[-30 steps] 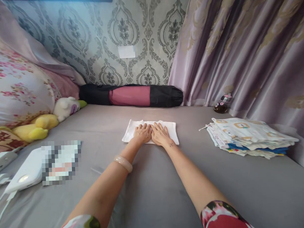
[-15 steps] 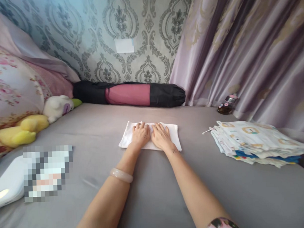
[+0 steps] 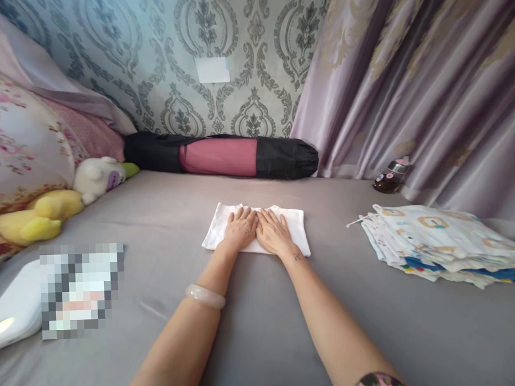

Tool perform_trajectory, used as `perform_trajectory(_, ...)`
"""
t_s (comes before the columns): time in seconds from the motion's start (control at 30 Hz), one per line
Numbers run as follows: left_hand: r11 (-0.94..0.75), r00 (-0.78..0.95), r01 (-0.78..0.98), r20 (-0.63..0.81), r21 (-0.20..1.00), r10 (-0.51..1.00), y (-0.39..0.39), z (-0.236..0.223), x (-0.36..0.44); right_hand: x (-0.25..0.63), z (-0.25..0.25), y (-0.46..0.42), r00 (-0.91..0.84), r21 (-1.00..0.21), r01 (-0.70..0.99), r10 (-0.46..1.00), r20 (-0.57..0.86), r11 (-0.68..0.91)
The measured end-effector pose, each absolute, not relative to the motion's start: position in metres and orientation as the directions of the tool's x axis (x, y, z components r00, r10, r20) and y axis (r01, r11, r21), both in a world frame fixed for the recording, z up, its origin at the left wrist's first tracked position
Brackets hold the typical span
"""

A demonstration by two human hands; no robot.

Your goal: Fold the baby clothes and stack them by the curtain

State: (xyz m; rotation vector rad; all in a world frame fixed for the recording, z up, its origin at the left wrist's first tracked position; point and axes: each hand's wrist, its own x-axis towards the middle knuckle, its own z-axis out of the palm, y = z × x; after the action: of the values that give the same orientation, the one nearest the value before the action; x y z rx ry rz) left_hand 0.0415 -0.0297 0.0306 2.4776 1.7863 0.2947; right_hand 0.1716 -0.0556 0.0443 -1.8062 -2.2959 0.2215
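A folded white cloth (image 3: 299,228) lies flat on the grey bed sheet (image 3: 262,322), straight ahead of me. My left hand (image 3: 241,230) rests palm down on its left half, fingers stretched out and pointing away. Beside it, my right hand (image 3: 273,230) presses flat on the middle of the cloth, its fingers also extended. The two hands touch or nearly touch along their inner edges and hide the cloth's centre. A pale bangle (image 3: 205,296) circles my left wrist.
On the right lies a stack of patterned cloths (image 3: 445,237), with a dark bottle (image 3: 392,176) behind it. A rolled mat in a bag (image 3: 218,156) lies along the wall. Soft toys (image 3: 51,208), a white device (image 3: 20,300) and a blurred-out item (image 3: 83,292) are at left.
My hands stay on the white cloth. Their inner edges have come closer together and the fingers look flatter. The view has shifted slightly.
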Motion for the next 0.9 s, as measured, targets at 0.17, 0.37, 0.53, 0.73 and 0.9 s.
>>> perform_trajectory(0.17,-0.252,0.221,0.954,0.184,0.164,0.958,-0.036,0.034,0.041,0.175,0.047,-0.058,-0.185,-0.229,0.950,0.974,0.134,0.212)
perform_trajectory(0.37,-0.227,0.200,0.962,0.176,0.152,0.964,-0.040,0.028,0.042,0.176,0.041,-0.063,-0.142,-0.222,0.960,0.980,0.141,0.171)
perform_trajectory(0.53,-0.226,0.201,0.963,0.168,0.147,0.965,-0.038,0.023,0.041,0.176,0.035,-0.062,-0.145,-0.210,0.962,0.977,0.156,0.176)
perform_trajectory(0.73,-0.226,0.191,0.957,0.193,0.182,0.962,-0.040,0.030,0.039,0.179,0.040,-0.063,-0.143,-0.225,0.959,0.978,0.150,0.175)
perform_trajectory(0.9,-0.132,0.070,0.973,0.304,0.191,0.950,-0.042,0.039,0.033,0.185,0.045,-0.065,-0.041,-0.232,0.970,0.985,0.165,0.079)
